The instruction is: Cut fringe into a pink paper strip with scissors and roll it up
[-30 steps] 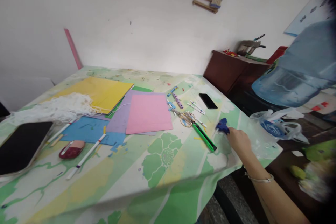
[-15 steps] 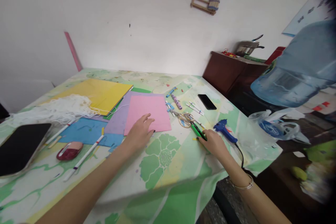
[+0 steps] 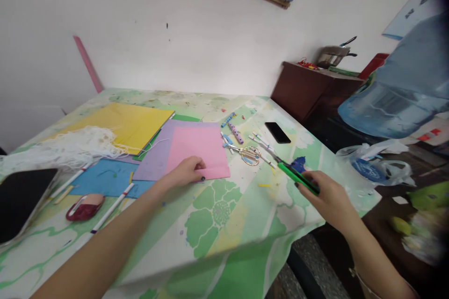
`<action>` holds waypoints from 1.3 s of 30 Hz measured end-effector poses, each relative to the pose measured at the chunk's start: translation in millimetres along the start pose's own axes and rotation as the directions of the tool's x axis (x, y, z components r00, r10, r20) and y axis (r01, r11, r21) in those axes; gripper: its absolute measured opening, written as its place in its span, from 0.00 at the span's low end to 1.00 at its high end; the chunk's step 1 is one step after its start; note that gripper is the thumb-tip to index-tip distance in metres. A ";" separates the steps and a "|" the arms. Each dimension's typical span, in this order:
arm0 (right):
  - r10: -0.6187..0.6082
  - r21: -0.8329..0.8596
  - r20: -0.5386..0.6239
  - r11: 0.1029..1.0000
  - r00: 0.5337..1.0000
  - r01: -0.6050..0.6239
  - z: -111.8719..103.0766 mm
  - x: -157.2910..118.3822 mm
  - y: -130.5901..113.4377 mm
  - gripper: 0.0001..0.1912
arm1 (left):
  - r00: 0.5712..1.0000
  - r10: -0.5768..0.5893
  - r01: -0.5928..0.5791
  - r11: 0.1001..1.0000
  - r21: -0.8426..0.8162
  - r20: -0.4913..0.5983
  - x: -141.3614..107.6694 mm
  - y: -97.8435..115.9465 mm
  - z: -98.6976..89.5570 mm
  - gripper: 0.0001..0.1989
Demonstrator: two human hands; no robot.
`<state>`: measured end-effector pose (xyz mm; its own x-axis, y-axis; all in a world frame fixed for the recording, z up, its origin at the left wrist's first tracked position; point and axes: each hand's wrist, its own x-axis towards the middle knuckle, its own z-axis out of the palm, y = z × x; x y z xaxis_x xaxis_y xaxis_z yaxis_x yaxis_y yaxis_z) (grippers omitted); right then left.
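Note:
My left hand [image 3: 187, 171] lies at the near edge of a pink sheet [image 3: 199, 145], fingers curled and closed on that edge. Under the pink sheet is a purple sheet [image 3: 150, 161]. In my right hand [image 3: 328, 194] is a green-and-black utility knife [image 3: 294, 175], raised over the table's right side with its narrow tip pointing to the far left. Behind the knife, a blue glue gun [image 3: 298, 164] is mostly hidden. Gold-handled scissors [image 3: 250, 155] lie between my hands, beside several white pens [image 3: 261, 142].
A yellow sheet [image 3: 129, 119], white string [image 3: 87, 142], a blue sheet [image 3: 105, 177] and a dark red-and-pink object [image 3: 85, 206] lie left. Phones rest at the left [image 3: 24, 201] and far right [image 3: 277, 132]. Beyond the right edge are a plastic bag [image 3: 375, 170] and a water bottle [image 3: 393, 98].
My right hand has lifted the utility knife from beside the scissors and moved it right, over the glue gun. My left hand's spread fingers have curled onto the pink sheet's near edge.

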<state>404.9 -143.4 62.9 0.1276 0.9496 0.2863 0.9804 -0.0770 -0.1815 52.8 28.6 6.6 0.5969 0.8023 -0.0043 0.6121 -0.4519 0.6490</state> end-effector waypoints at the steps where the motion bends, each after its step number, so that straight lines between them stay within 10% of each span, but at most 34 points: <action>1: -0.085 0.060 0.044 0.995 0.995 0.083 5.6 3.4 -2.5 0.11 | 1.000 -0.006 0.006 1.000 -0.020 0.011 0.5 -1.4 -1.1 0.07; 11: -0.333 0.083 0.102 0.942 0.937 0.326 82.0 38.4 -20.2 0.12 | 1.000 0.010 -0.007 0.995 -0.102 0.029 -9.2 3.9 -5.7 0.06; 17: -0.376 0.086 0.094 0.926 0.922 0.368 86.4 47.9 -13.1 0.15 | 0.999 0.027 -0.026 0.997 0.070 -0.025 -4.8 4.0 -3.2 0.07; 22: -0.414 0.105 0.075 0.908 0.907 0.406 89.9 51.4 -8.1 0.20 | 0.988 0.130 -0.105 0.961 0.255 -0.084 14.9 12.7 5.5 0.29; 27: -0.445 0.108 0.051 0.893 0.894 0.438 90.1 53.7 -7.5 0.24 | 0.954 0.295 -0.296 0.888 0.351 0.059 46.3 20.3 20.0 0.37; 39: -0.527 0.131 0.098 0.848 0.844 0.514 93.9 70.4 -5.6 0.26 | 0.920 0.355 -0.392 0.805 0.445 0.167 57.4 1.9 31.7 0.30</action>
<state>394.3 -47.6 -4.3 -0.4238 0.8718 0.2455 0.8769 0.4628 -0.1298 104.7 61.4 -16.5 0.8531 0.5122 0.0995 0.4898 -0.8518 0.1859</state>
